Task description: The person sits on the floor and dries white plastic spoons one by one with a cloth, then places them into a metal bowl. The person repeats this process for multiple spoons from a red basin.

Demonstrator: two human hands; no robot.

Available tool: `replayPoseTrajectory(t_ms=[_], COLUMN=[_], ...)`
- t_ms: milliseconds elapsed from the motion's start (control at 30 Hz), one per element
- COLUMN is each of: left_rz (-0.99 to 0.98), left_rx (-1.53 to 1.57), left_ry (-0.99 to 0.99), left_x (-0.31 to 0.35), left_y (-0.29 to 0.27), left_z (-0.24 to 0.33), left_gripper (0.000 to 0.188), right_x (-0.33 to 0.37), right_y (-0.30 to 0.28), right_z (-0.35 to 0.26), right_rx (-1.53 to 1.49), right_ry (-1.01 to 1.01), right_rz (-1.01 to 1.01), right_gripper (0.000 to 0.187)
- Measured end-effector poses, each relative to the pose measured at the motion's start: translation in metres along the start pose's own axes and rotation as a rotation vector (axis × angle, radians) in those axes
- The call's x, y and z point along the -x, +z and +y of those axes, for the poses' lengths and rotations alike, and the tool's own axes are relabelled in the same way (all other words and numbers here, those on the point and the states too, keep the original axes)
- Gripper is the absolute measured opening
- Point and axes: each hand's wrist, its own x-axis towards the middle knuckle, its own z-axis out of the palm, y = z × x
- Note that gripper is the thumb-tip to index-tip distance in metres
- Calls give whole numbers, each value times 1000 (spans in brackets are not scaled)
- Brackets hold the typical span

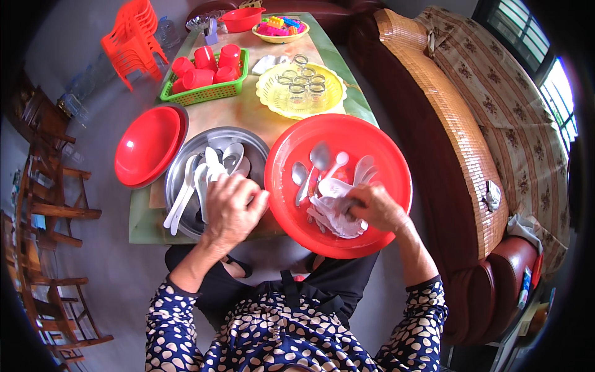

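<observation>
The left hand (232, 208) sits over the near right side of a grey metal bowl (207, 137), its fingers curled and its thumb pointing toward the red basin. White spoons (182, 198) lie in this bowl, some just beyond the fingers, others with their handles reaching over the near left rim; whether the hand grips one cannot be told, since its back hides the fingertips. The right hand (378, 211) reaches into the red basin (384, 155), fingers bent down at a heap of white pieces (339, 226) near the basin's near side; what it grips, if anything, is unclear. Metal spoons (320, 155) and a small white spoon (341, 159) lie farther up in the same basin. The basin and the bowl stand side by side at the near end of the table (149, 214), with a shiny red dish (145, 146) to the left of the bowl. Beyond them, a green basket (211, 92) holds red cups (198, 79), and a yellow basket (273, 102) to its right holds clear glasses (297, 88); farther back, a yellow bowl (279, 39) carries colourful toy blocks (273, 28)
</observation>
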Motion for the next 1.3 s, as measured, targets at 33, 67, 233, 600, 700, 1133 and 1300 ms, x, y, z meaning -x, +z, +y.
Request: replayPoseTrajectory(t_ms=[33, 67, 233, 600, 700, 1133, 1300], left_rz=[-25, -75, -360, -478, -428, -594, -483], left_rx=[84, 117, -29, 237, 303, 1650, 1483], left_ry=[43, 48, 95, -69, -161, -1096, -1049], left_x=[-4, -6, -12, -17, -21, -33, -16], left_y=[9, 17, 60, 76, 81, 98, 117], left_z=[11, 21, 51, 53, 50, 76, 31], left_gripper=[16, 15, 22, 35, 43, 16, 18], right_x=[-2, -6, -32, -66, -68, -61, -62], right_y=[-13, -19, 2, 39, 29, 44, 14], right_z=[-14, -17, 5, 33, 31, 20, 6], right_rx=[-112, -100, 345, 405, 240, 375, -73], right_ry=[106, 85, 35, 220, 188, -39, 463], right_rz=[53, 143, 381, 79, 348, 522, 520], right_gripper=[18, 17, 17, 18, 14, 24, 28])
